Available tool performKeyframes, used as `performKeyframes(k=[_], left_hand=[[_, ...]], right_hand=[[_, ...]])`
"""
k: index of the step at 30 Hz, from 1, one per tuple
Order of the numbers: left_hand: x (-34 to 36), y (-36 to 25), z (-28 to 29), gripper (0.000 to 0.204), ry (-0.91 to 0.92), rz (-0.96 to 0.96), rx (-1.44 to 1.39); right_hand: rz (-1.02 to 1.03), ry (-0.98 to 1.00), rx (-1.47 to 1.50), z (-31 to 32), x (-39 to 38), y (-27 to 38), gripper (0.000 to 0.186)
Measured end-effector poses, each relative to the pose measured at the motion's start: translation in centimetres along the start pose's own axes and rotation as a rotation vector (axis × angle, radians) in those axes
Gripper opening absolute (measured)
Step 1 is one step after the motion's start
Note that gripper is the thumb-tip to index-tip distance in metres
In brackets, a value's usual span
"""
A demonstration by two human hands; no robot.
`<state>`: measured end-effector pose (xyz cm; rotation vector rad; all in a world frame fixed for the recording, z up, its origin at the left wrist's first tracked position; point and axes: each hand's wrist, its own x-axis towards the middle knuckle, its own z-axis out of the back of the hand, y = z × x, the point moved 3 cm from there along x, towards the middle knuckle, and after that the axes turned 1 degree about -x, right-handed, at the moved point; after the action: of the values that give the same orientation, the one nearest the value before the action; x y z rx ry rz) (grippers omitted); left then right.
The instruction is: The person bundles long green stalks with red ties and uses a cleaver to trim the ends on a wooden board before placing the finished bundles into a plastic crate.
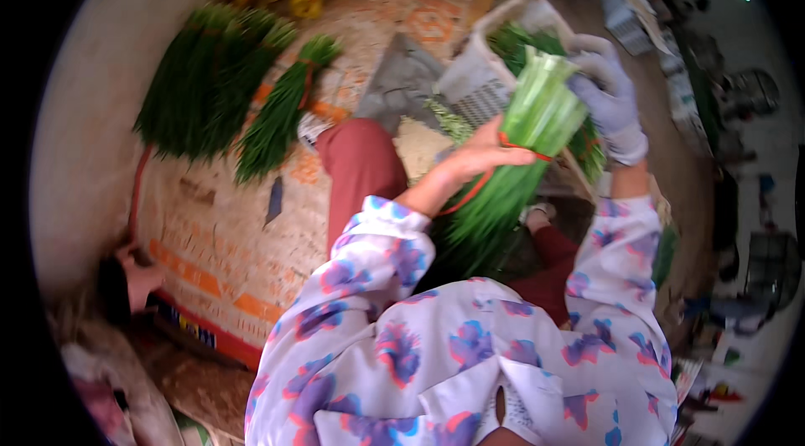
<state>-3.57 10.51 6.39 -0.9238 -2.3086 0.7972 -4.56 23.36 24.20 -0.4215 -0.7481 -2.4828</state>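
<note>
Chive bunch (513, 182): banded, in left hand (485, 152), fingers wrapped round.
Gloved right hand (610, 98): fingers curled near pale ends (549, 73), pinch unclear.
Tied bunch at left (281, 115): seemingly done.
Greens (507, 42) in white basket (466, 69): seemingly remaining.

Bundle (541, 115) grades from whitish-green to deep green; its band (542, 157) is orange-red. Glove (610, 102): pale lavender-white. Top (520, 341): white, blue-purple-pink floral print. Trousers (360, 161): maroon. Basket (470, 75): off-white. Surface (193, 224): tan, orange markings.

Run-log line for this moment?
left hand: gripping green bundle, red band around it | right hand: gloved, at pale stem ends | left side: tied bundle beside larger pile | ahead: white basket
</note>
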Motion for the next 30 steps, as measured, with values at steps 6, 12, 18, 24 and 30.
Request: performKeyframes(k=[6,12,18,24,30], left_hand=[[0.4,-0.4,-0.8,0.075,-0.108,0.046,0.111],[0.3,1.0,0.4,0.075,-0.249,-0.079,0.220],[0.2,1.4,1.4,0.088,-0.538,-0.115,0.363],[0.0,-1.5,3.8,0.120,-0.067,0.064,0.219],[2.0,-1.4,4.9,0.104,0.067,0.104,0.053]], right_hand=[[-0.135,-0.159,0.202,-0.3,-0.7,-3.0,0.023],[-0.243,-0.625,0.637,1.1,-5.0,-3.7,0.095],[-0.516,-0.107,0.587,-15.2,-15.4,-3.3,0.129],[-0.740,-0.231,1.198,-17.5,-19.0,-5.8,0.054],[-0.670,-0.027,1.533,-17.4,-21.8,-8.3,0.066]])
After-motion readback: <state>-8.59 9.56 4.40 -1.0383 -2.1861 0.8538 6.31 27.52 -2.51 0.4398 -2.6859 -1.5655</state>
